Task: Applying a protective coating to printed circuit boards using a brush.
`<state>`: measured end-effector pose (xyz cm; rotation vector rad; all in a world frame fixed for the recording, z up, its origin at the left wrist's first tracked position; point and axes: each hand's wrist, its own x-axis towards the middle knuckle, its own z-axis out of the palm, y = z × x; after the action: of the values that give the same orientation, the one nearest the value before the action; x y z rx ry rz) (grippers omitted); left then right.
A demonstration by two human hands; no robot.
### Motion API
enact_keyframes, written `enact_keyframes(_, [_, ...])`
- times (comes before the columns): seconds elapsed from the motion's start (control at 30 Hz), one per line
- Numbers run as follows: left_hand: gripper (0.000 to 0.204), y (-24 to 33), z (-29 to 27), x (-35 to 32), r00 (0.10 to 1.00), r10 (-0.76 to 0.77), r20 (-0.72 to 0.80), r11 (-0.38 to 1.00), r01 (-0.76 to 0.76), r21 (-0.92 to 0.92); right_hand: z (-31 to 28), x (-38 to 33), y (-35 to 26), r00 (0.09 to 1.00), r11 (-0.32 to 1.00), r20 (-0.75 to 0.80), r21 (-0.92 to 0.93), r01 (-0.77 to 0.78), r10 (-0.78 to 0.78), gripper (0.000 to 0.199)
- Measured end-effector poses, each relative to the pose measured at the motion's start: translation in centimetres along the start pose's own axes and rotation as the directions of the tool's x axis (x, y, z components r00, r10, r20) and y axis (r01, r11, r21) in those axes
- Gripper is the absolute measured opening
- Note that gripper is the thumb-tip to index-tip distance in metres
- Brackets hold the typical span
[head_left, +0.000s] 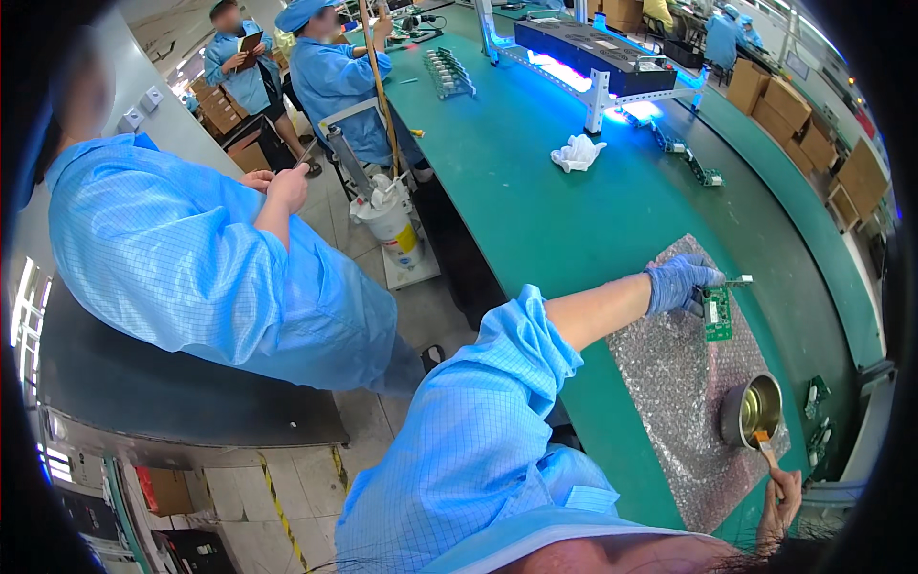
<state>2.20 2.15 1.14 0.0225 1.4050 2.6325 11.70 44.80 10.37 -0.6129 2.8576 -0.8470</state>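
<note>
Pinching a brush (768, 452) by its handle, the bare right hand (783, 497) is nearest, at 5 o'clock from a metal cup (732, 418), with 12 at the top of the view. The brush's orange end meets the cup's rim; something yellowish shows inside, perhaps liquid, so a sideways push there could tip the cup, which stands on soft, uneven bubble wrap (665, 421). Loose boards (816, 397) lie at 3 o'clock from the cup, close enough to catch a splash. Toward 11 o'clock, the gloved left hand (679, 285) has its fingers closed on the upper end of a green circuit board (717, 320); whether the board touches the wrap is unclear. Held by that end alone, it could twist or slip if the glove is slick. Farther off, also toward 11, are a crumpled white cloth (578, 153) and a blue-glowing lamp unit (595, 57), whose glare might hide fine flaws on boards nearby.
</note>
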Motion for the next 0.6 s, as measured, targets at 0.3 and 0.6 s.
enact_keyframes(0.3, [0.034, -0.2, -1.4, 0.0, 1.0, 0.003, -0.007, 0.999, -0.003, -0.051, -0.1, 0.8, 6.5, 0.978, 0.97, -0.195, 0.241, -0.031, 0.079, 0.02])
enact_keyframes(0.6, [0.023, -1.4, -1.0, 1.2, 0.994, 0.003, 0.107, 0.983, 0.017, -0.183, 4.0, 3.3, 0.0, 0.802, 0.848, -0.558, 0.513, 0.133, 0.212, 0.031])
